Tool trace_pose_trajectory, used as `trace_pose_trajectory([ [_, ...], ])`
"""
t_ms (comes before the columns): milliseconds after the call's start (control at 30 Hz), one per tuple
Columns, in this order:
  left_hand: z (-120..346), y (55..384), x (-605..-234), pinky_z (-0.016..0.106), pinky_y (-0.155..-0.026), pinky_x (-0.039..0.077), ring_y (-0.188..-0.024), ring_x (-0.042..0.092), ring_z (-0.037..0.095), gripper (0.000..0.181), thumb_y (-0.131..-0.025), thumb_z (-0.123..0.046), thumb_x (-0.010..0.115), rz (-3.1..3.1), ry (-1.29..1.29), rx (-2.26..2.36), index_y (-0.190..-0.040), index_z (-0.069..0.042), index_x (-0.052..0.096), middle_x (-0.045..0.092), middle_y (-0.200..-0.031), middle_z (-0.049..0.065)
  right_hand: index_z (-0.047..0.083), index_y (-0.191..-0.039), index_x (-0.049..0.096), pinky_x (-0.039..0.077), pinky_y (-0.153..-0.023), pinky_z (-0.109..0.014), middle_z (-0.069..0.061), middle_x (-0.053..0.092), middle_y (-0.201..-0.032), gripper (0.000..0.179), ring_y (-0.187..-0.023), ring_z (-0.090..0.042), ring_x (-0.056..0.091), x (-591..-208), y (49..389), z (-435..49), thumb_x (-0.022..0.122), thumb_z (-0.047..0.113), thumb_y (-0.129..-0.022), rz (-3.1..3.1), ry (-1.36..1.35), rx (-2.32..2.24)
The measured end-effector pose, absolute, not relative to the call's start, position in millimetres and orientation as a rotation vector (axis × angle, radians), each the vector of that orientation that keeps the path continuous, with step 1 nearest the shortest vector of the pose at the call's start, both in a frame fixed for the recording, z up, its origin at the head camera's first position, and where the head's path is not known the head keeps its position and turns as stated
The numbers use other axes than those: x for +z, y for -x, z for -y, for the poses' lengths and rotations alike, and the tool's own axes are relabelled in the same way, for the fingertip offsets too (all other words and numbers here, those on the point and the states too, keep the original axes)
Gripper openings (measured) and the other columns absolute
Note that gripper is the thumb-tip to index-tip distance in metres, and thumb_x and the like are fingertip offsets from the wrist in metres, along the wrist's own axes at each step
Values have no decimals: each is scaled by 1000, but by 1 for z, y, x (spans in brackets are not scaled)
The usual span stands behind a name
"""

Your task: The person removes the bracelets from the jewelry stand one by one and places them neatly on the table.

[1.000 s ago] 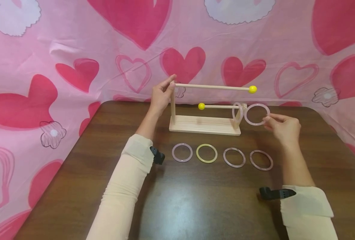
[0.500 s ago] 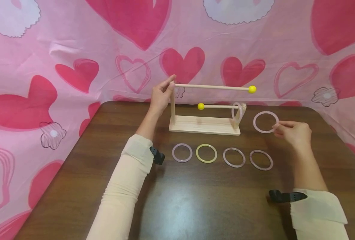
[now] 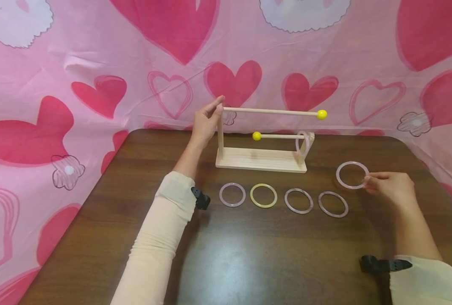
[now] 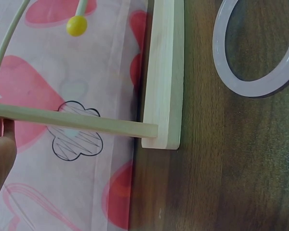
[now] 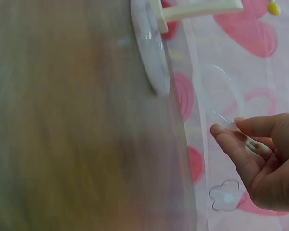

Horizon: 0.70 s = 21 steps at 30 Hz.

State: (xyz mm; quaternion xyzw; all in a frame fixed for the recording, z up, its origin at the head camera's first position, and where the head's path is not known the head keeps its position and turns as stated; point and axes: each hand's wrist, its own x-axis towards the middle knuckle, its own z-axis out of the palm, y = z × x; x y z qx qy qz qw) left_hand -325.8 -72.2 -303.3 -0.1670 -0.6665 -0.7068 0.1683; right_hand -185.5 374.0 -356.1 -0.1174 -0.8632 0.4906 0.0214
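Right of two-rod wooden stand point(image 3: 261, 159): right hand point(image 3: 393, 188) pinches pale-pink bangle point(image 3: 338, 175)
Left post point(image 3: 221, 137): left hand point(image 3: 205, 124) holds its top

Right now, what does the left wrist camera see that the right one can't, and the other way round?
Only the left wrist view shows the left hand holding the tall post. Only the right wrist view shows the right hand pinching a pale ring. Both show part of the wooden stand, the brown table and the pink heart cloth.
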Motion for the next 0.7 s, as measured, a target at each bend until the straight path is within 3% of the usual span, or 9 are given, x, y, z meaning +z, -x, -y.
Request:
trace_pose_trajectory([
  [133,73,327,-304,18,-97,38,-119,49,13,35,-91,-6,56,1892,484,-2011,-125,1,54,54,-129,10,8,-84,68,54,-55,-21,13,65,-60,15,-58,-3,64,-361,182,-383,56,9,-91,2730,323,1561],
  [300,74,327,-304,18,-98,38,-119,49,13,35,-91,-7,57,1894,484,-2019,-125,1,54,53,-129,10,-16,-95,61,56,-59,-26,8,66,-65,21,-59,-6,65,-365,179,-392,54,3,-90,2765,278,1638],
  [533,72,327,-303,18,-96,39,-119,49,11,35,-91,-8,57,1906,473,-2028,-126,-1,54,54,-129,8,-4,-85,66,56,-61,-26,5,67,-69,14,-62,-7,65,-369,173,-406,53,0,-90,2775,278,1782],
  [700,72,326,-304,17,-97,38,-119,49,11,35,-91,-8,57,1907,477,-2023,-126,0,54,54,-129,9,-3,-85,65,56,-61,-28,3,67,-70,14,-63,-8,65,-370,170,-412,52,-1,-89,2803,256,1804],
])
